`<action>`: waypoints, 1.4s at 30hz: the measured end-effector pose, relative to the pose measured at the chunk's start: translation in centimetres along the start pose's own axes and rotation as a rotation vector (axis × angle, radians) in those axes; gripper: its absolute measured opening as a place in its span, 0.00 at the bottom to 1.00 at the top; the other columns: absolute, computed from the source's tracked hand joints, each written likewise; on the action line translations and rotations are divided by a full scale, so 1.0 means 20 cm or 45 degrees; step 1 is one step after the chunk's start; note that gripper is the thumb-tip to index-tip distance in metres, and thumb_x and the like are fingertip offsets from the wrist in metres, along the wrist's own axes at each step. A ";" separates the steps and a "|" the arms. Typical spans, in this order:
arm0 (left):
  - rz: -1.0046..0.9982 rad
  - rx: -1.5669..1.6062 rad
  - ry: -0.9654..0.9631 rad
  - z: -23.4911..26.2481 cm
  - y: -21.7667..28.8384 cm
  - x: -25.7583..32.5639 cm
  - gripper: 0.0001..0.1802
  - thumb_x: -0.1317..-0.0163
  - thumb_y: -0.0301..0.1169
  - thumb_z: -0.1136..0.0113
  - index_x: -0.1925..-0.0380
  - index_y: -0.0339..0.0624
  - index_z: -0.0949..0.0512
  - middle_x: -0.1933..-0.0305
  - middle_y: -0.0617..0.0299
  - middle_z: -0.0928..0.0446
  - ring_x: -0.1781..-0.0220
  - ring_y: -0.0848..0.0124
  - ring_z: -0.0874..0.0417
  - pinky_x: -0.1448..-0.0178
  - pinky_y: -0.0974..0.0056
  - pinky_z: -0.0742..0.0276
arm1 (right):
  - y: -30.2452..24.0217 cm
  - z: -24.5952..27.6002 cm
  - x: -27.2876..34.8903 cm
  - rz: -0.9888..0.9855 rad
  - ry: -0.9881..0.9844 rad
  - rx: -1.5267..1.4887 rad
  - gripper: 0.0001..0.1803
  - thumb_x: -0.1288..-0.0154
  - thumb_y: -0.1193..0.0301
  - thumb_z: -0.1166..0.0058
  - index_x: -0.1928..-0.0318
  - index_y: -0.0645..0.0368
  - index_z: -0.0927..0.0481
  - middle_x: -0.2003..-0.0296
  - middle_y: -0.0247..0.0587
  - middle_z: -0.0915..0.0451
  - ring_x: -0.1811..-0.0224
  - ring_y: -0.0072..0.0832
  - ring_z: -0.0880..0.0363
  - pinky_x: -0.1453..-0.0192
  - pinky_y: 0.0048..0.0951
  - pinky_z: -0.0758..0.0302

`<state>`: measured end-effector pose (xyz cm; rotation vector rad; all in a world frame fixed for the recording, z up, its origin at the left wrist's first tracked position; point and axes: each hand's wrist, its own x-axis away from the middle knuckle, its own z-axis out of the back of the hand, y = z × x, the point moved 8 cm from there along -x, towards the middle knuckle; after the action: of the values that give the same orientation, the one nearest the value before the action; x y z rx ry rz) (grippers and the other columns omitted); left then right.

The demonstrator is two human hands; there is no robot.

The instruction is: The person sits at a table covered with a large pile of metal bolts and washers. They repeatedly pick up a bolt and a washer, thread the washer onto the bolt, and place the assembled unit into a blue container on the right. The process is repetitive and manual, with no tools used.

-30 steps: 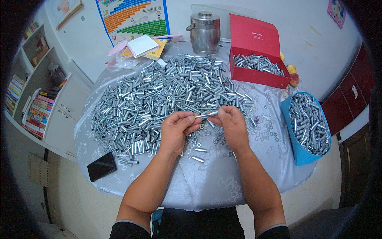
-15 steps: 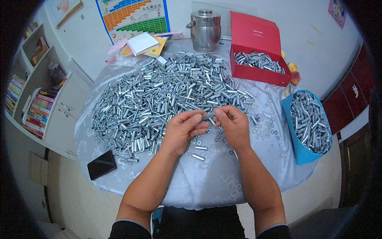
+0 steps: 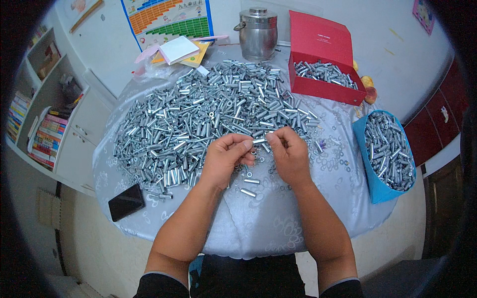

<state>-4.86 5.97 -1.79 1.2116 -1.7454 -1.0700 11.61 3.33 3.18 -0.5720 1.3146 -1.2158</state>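
Observation:
A short silvery metal tube [image 3: 260, 141] lies level between my two hands, above the near edge of a heap of similar parts. My left hand [image 3: 224, 155] pinches one end between thumb and forefinger, its other fingers curled below. At the opposite end, the thumb and forefinger of my right hand [image 3: 291, 156] are closed; the fingertips partly hide that end. The wide heap of metal tubes [image 3: 198, 116], with rings and thin rods among them, spreads beyond my hands. Two loose tubes [image 3: 248, 192] rest on the cloth just below my left hand's fingers.
On the silvery tablecloth [image 3: 248, 233] lies a black phone [image 3: 126, 202] at left. A red box [image 3: 325, 87] and a blue fabric bin [image 3: 370, 164], both holding metal tubes, stand at right. Behind the heap are a steel pot [image 3: 258, 37], papers [image 3: 179, 49] and fruit [image 3: 369, 92].
The tube between my hands now sits more level and shows more of its side. My right hand has shifted slightly up and left. The whole view has tilted a little.

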 end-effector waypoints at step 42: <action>-0.162 0.182 0.318 0.18 0.10 -0.01 0.09 0.35 0.31 0.39 0.62 0.36 0.22 0.69 0.59 0.19 0.74 0.74 0.19 0.70 0.71 0.20 | -0.02 -0.42 0.24 0.313 -0.959 0.502 0.06 0.44 0.70 0.39 0.66 0.58 0.20 0.66 0.44 0.24 0.58 0.43 0.24 0.54 0.42 0.26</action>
<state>-8.78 7.43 -1.28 1.4938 -1.5896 -0.8344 2.87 1.43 -0.53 -0.4908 0.4742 -0.8852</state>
